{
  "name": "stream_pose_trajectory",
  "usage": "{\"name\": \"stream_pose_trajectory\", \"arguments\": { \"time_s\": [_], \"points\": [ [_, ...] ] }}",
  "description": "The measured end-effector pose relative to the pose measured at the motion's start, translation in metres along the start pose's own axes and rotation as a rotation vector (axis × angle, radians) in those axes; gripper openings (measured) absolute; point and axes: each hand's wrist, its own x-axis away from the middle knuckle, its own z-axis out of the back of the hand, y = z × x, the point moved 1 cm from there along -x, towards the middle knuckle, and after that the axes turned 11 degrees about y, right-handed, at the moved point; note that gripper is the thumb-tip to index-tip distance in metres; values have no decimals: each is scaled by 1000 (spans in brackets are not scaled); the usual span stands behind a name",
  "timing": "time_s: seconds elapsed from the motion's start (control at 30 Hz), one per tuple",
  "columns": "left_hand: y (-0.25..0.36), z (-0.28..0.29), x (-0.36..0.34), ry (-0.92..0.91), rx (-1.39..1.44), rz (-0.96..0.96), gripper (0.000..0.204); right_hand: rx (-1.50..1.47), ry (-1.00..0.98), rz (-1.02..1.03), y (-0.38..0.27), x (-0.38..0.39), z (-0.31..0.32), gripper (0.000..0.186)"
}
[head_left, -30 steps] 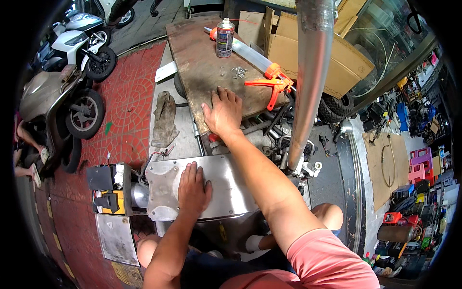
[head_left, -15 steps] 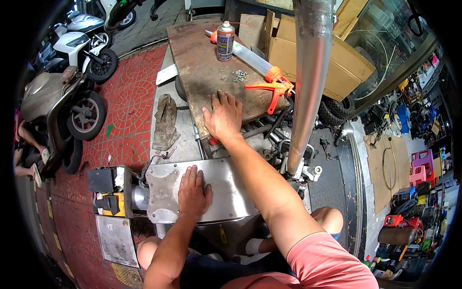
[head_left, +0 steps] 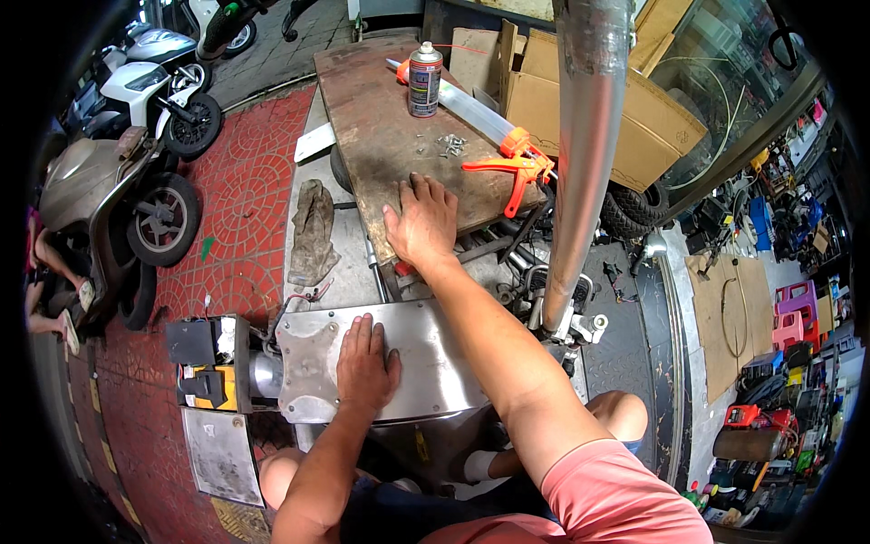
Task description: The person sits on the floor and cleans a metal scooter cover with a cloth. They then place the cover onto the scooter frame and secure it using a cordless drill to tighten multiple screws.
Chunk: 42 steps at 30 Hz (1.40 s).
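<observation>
My left hand (head_left: 365, 372) lies flat on a bare metal plate (head_left: 439, 367) with screws along its edges, fingers stretched out and thumb apart. My right hand (head_left: 420, 222) rests with spread fingers on the near left corner of a worn wooden board (head_left: 376, 118). Beyond its fingertips sits a small pile of screws (head_left: 451, 145). A spray can (head_left: 425, 82) with a thin red straw stands farther back on the board. To its right lies an orange caulking gun (head_left: 512, 163) with a clear tube. Neither hand holds anything.
A thick metal pole (head_left: 587, 163) rises right of the board. Left of the plate sits an open box with a black and yellow unit (head_left: 210, 385). A dirty glove (head_left: 313, 234) lies beside the board. Parked scooters (head_left: 100, 186) stand at left; cardboard boxes (head_left: 625, 127) lean behind the pole.
</observation>
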Motion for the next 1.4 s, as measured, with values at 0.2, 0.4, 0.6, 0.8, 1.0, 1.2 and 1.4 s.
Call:
{"name": "stream_pose_trajectory", "arguments": {
  "time_s": [0.2, 0.4, 0.6, 0.8, 1.0, 1.2, 1.4],
  "points": [
    [2, -2, -1, -1, 13, -4, 63, -1, 7, -1, 4, 0, 0, 55],
    [0, 1, 0, 30, -4, -28, 61, -7, -10, -1, 0, 0, 0, 55],
    [3, -6, -5, 76, 0, -51, 61, -45, -56, 24, 14, -4, 10, 55],
    [-17, -13, 17, 133, -51, -21, 60, -370, -96, -15, -19, 17, 42, 37],
    [-13, -23, 13, 90, -90, -63, 60, 314, -1050, 122, 2, 38, 97, 36],
    [-17, -22, 12, 144, -51, -78, 57, 587, -1333, 278, 10, 62, 94, 50],
    [-13, -20, 8, 182, 3, -87, 55, 645, -1311, 210, 39, 63, 66, 50]
  ]
}}
